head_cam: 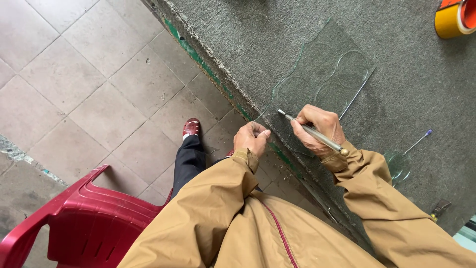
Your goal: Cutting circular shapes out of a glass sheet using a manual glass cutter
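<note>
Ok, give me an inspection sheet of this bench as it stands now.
Surface: grey carpeted bench.
Job's things: glass sheet scored with circles, overhanging the bench edge; cutter.
Clutter: tape roll, glass offcut, blue-tipped rod.
Grippers: right hand holds the cutter on the glass; left hand pinches the glass edge.
Cables: nothing seen.
Surroundings: tiled floor, red chair.

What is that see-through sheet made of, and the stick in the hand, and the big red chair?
Sheet: looks like clear glass, since the grey table cover shows through it. Stick, held by the right hand: likely shiny metal with a brassy end. Chair: probably glossy moulded plastic.
</note>
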